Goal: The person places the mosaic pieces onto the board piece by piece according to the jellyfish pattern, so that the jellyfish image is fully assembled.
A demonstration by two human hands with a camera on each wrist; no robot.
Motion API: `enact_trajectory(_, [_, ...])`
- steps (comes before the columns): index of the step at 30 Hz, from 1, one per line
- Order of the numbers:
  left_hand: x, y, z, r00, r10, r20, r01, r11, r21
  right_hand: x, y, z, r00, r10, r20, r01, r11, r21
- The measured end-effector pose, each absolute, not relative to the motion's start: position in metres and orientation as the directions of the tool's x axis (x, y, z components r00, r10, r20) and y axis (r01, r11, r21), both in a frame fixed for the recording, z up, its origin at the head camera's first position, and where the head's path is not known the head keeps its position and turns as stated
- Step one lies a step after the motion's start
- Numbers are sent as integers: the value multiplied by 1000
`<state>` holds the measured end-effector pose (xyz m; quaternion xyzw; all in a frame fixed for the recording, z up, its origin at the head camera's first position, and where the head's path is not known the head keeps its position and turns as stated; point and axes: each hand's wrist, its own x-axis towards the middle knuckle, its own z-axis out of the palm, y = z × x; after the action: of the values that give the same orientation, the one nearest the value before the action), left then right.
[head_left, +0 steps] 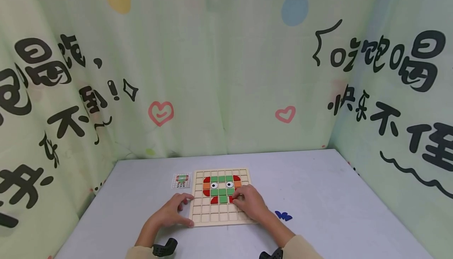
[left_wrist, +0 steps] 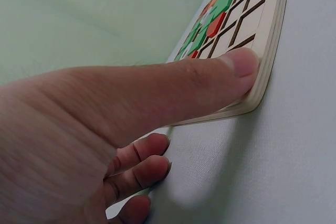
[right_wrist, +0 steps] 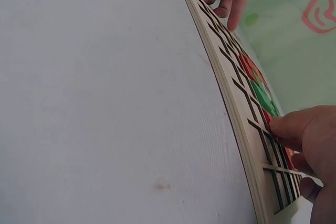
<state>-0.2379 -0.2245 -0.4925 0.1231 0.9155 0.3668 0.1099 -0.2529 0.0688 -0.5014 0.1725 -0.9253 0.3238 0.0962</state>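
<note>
A wooden grid board (head_left: 210,219) lies on the table, with green, red and orange tiles and two eye tiles set in its squares. My left hand (head_left: 173,211) is at the board's left side. Its straight thumb (left_wrist: 210,80) presses the near left corner, and the index fingertip touches the edge further up. With thumb and fingers, my right hand (head_left: 252,203) holds a red tile (head_left: 231,199) at a square right of the lowest green tile (head_left: 223,199). In the right wrist view the thumb (right_wrist: 286,126) covers part of this red tile.
A small pattern card (head_left: 181,180) with a tile figure lies beyond the left hand, beside the board. Several dark blue pieces (head_left: 284,215) lie on the table (head_left: 318,196) near the right forearm. Printed curtains (head_left: 219,74) stand behind and at both sides.
</note>
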Motion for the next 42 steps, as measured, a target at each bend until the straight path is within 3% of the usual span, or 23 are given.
enact_trajectory(15, [-238, -224, -493, -944, 311, -109, 152, 703, 695, -253, 61, -500, -938, -235, 256, -342, 752, -563])
enact_trajectory(24, [-238, -225, -492, -939, 329, -97, 168, 689, 705, -254, 60, -501, -905, -307, 295, -426, 676, -601])
enact_trajectory(42, [-236, -223, -489, -947, 304, -107, 149, 705, 693, -255, 47, -499, -930, -276, 244, -368, 732, -573])
